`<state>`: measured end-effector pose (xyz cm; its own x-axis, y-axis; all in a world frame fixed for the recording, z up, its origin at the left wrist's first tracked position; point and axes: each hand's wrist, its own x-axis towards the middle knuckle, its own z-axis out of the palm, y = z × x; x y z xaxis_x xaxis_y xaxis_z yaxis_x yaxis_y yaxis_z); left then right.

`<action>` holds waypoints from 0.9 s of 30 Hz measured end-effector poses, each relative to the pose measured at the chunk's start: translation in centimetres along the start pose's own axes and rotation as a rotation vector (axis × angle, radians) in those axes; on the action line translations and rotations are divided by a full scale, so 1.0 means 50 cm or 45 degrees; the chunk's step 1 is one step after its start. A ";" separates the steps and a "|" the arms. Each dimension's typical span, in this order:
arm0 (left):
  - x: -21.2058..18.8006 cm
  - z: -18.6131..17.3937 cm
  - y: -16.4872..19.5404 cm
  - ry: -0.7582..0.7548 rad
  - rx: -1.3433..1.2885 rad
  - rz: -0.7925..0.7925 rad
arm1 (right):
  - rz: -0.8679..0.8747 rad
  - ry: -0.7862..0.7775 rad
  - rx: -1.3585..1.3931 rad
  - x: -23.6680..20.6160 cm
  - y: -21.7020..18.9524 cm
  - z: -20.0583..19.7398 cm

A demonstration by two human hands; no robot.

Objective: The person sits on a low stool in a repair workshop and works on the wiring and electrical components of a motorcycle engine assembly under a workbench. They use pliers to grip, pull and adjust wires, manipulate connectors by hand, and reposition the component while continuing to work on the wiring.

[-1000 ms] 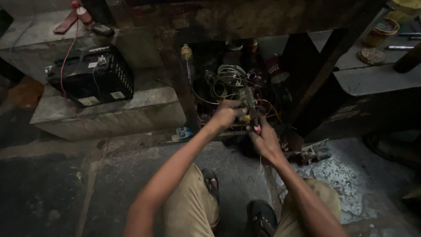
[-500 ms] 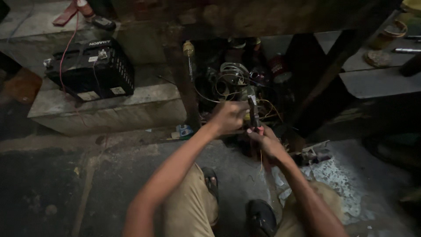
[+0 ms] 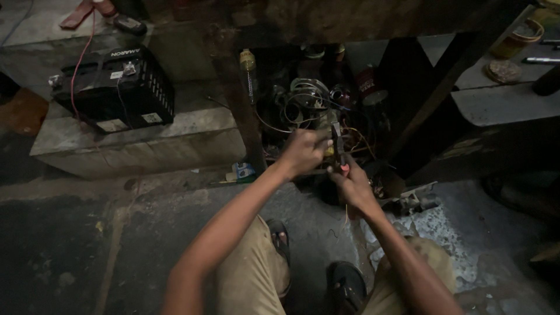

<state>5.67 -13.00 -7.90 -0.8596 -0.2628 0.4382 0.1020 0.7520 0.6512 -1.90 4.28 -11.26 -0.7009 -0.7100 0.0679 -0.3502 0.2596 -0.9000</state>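
Note:
My right hand (image 3: 352,185) grips red-handled pliers (image 3: 338,146), whose dark jaws point up toward a tangle of wires (image 3: 309,105) in a dim recess. My left hand (image 3: 303,151) is closed just left of the pliers' jaws, pinching something small and yellowish there; what it is I cannot make out. Both hands work close together in front of the wire pile. My knees and sandalled feet (image 3: 344,286) show below.
A black battery (image 3: 114,87) with a red cable sits on a concrete step (image 3: 146,140) at the left. A small bottle (image 3: 248,61) stands by the recess. A metal part (image 3: 414,201) lies at the right. A shelf (image 3: 501,99) with small tins is upper right.
Both hands have stayed at the wire pile; the pliers have turned more upright and the left hand has closed in next to their jaws. The view has shifted slightly.

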 end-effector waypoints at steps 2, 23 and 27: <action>0.000 -0.001 0.001 -0.030 -0.194 -0.205 | 0.039 0.008 -0.085 0.000 0.001 -0.002; -0.005 -0.044 0.027 -0.100 0.313 0.138 | 0.473 -0.330 -0.106 0.007 -0.054 -0.111; -0.001 -0.043 0.035 -0.086 0.305 0.128 | 0.375 -0.281 -0.014 0.002 -0.057 -0.112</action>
<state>6.97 -12.97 -5.45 -0.8835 -0.1448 0.4456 0.0739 0.8961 0.4376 -4.43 7.14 -6.27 -0.6220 -0.7278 -0.2889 -0.1608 0.4798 -0.8625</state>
